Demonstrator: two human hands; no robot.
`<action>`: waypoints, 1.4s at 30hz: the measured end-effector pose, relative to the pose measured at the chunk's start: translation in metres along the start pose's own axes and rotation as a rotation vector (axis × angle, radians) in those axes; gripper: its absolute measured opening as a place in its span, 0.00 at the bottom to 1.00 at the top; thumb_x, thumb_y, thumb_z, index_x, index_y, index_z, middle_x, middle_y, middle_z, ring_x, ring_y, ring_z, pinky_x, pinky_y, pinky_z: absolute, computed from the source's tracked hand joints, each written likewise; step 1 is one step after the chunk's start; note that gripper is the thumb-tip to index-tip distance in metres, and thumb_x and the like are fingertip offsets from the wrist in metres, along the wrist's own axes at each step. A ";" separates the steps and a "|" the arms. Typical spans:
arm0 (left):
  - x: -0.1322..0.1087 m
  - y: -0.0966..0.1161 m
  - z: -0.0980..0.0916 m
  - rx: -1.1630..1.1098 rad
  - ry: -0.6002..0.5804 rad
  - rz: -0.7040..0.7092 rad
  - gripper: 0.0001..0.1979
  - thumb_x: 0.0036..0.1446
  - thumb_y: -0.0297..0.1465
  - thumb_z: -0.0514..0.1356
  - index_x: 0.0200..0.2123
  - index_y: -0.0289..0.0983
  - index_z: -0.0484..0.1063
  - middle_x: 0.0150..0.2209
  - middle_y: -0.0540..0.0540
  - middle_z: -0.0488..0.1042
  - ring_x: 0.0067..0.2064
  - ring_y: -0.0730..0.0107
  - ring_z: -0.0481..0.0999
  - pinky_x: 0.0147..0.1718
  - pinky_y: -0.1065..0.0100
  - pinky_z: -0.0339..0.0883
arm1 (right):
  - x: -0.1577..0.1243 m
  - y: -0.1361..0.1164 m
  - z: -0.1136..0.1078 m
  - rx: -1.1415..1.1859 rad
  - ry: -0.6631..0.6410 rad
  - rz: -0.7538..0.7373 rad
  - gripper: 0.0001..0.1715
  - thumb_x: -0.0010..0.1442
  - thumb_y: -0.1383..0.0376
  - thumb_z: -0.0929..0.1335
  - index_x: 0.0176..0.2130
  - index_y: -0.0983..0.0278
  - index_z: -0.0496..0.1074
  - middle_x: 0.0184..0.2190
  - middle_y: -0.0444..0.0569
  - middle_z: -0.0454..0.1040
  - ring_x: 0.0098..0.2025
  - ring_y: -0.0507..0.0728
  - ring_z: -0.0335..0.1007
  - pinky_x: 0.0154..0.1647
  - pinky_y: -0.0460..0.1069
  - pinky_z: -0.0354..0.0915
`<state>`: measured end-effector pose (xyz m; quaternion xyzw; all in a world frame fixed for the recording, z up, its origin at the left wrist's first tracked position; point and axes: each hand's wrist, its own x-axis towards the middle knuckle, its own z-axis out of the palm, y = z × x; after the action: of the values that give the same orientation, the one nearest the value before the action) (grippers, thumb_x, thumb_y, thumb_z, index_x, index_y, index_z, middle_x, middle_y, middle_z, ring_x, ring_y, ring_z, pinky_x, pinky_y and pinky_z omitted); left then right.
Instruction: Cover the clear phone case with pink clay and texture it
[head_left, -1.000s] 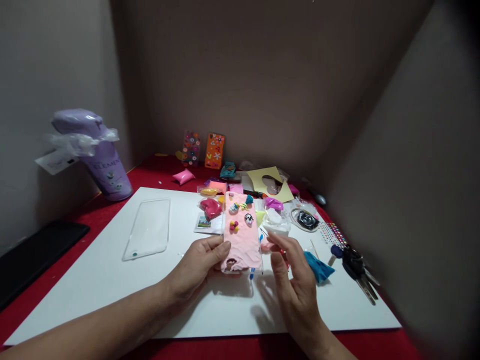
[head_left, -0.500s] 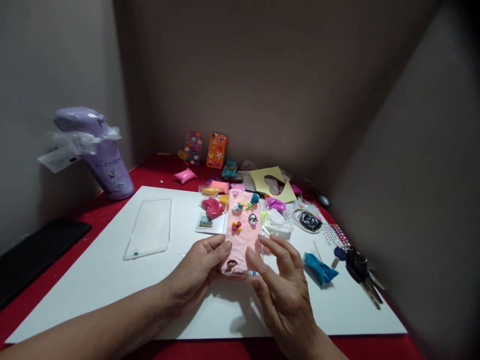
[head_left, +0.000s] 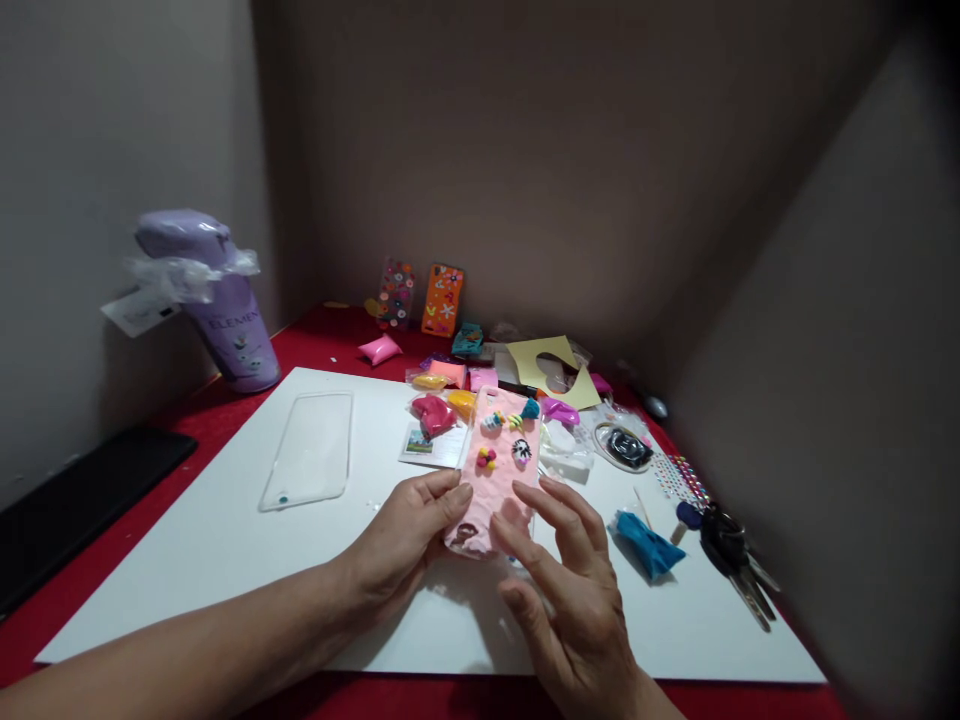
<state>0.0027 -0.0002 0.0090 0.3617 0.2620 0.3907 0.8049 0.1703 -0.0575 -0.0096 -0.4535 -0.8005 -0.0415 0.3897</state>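
Note:
My left hand (head_left: pixel 409 535) grips a phone case (head_left: pixel 497 485) by its lower left edge, thumb on top and the other fingers partly hidden behind it. Pink clay-like material covers the case, with small colourful pieces on its upper half: a yellow-and-red cluster, a black-and-white round piece, striped shapes and a teal one. Near the bottom is a dark brownish patch. My right hand (head_left: pixel 570 585) is open, its fingers spread over the lower right of the case; the fingertips are at its surface, but whether they touch cannot be made out.
A clear phone case (head_left: pixel 311 450) lies left on the white board (head_left: pixel 210 570). Behind are clay packets (head_left: pixel 433 414) and a yellow cut sheet (head_left: pixel 551 360). To the right lie a blue packet (head_left: pixel 649 545), keys (head_left: pixel 739 565) and gem stickers (head_left: pixel 682 480). A purple wrapped bottle (head_left: pixel 232 320) stands left.
The view has shifted slightly, so most things sit further right. The pink case has tilted a little to the right in my left hand. My right fingers have spread slightly, the thumb lower.

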 end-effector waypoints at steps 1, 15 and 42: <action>0.000 0.000 0.000 0.003 0.008 0.001 0.08 0.53 0.33 0.62 0.28 0.32 0.72 0.24 0.49 0.69 0.26 0.74 0.67 0.32 0.70 0.63 | 0.000 0.000 0.000 -0.002 -0.002 -0.015 0.21 0.58 0.66 0.63 0.52 0.62 0.67 0.57 0.54 0.58 0.61 0.69 0.47 0.55 0.66 0.55; 0.002 -0.001 -0.001 -0.011 -0.032 0.026 0.09 0.56 0.31 0.59 0.38 0.32 0.73 0.31 0.43 0.75 0.30 0.70 0.72 0.32 0.68 0.66 | -0.004 -0.004 0.005 -0.013 0.019 -0.140 0.19 0.59 0.64 0.64 0.48 0.68 0.70 0.57 0.60 0.58 0.60 0.73 0.48 0.54 0.68 0.54; 0.003 -0.002 0.000 -0.016 0.014 0.036 0.08 0.57 0.31 0.58 0.31 0.31 0.73 0.25 0.46 0.72 0.26 0.74 0.69 0.32 0.68 0.65 | -0.002 -0.005 0.004 -0.059 0.063 -0.106 0.19 0.56 0.70 0.65 0.48 0.67 0.70 0.55 0.58 0.62 0.60 0.70 0.50 0.53 0.66 0.57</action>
<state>0.0049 0.0014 0.0067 0.3570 0.2579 0.4096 0.7989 0.1648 -0.0604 -0.0121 -0.4202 -0.8091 -0.0999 0.3984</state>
